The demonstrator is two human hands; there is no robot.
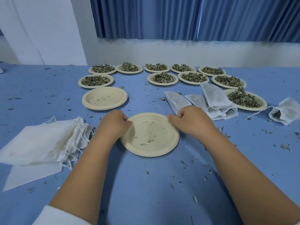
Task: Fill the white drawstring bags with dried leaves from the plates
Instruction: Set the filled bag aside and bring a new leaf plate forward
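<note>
Your blue-covered tabletop (146, 184) stands before a blue curtain (178, 18). Near its middle, your left hand (113, 123) and right hand (191, 120) each pinch the far rim of a nearly empty plate (146, 152), fingers curled, with only crumbs on it. Along the far edge sit plates of dried leaves (162, 83). Flat white drawstring bags (43, 140) are piled toward the left edge; stuffed bags (215, 101) lie toward the right edge.

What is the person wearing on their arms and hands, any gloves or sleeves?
No gloves: the left hand and right hand are bare, with no ring, watch or bracelet showing. Both forearms are uncovered. A white sleeve begins on the left arm at the bottom edge of the frame; whether the right arm has one cannot be told.
</note>
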